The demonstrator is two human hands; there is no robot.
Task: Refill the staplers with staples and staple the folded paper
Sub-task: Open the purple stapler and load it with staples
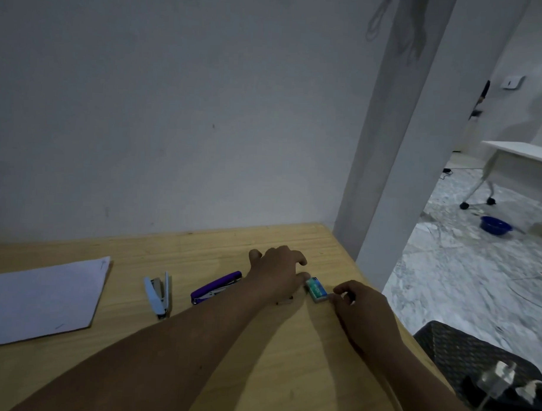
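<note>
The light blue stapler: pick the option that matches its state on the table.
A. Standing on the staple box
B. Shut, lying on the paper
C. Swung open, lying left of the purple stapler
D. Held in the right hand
C: the light blue stapler lies with its top arm swung open, on the wooden table left of the purple stapler; neither hand touches it.

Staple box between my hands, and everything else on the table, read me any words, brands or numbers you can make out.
Staple box: white print on the green label, too blurred to read.
Paper: faint marks near two corners, not legible.
Purple stapler and light blue stapler: no text visible.
</note>
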